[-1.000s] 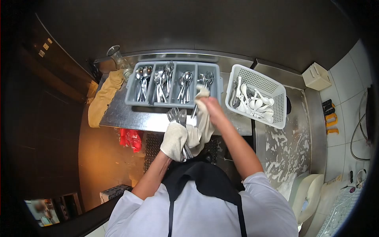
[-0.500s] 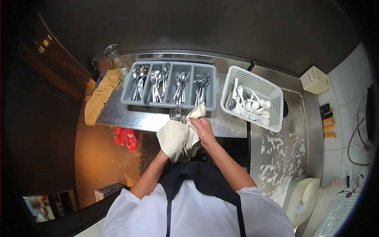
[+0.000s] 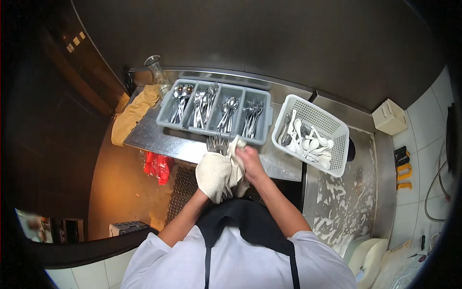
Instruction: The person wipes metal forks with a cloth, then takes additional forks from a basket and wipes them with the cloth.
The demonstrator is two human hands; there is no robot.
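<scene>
A cream cloth (image 3: pixel 211 173) covers my left hand (image 3: pixel 206 185), whose fingers are hidden beneath it. Several forks (image 3: pixel 217 143) stick up out of the cloth, tines away from me, bunched in that wrapped hand. My right hand (image 3: pixel 249 163) is closed on the cloth's other end, right beside the forks. Just beyond both hands, a grey cutlery tray (image 3: pixel 166 123) rests on the steel counter. Its compartments hold spoons (image 3: pixel 182 96), forks (image 3: pixel 204 103) and other metal cutlery (image 3: pixel 252 115).
A white perforated basket (image 3: pixel 340 156) with white spoons (image 3: pixel 310 144) stands right of the tray. A tan cloth (image 3: pixel 132 120) and a glass carafe (image 3: pixel 158 72) are at the left end. Foamy steel surface (image 3: pixel 344 207) lies to the right; a red bag (image 3: pixel 158 166) hangs below the counter.
The view has turned slightly, so the tray and basket appear a little lower and farther right. My right hand has shifted slightly along the cloth beside the forks, which stay wrapped.
</scene>
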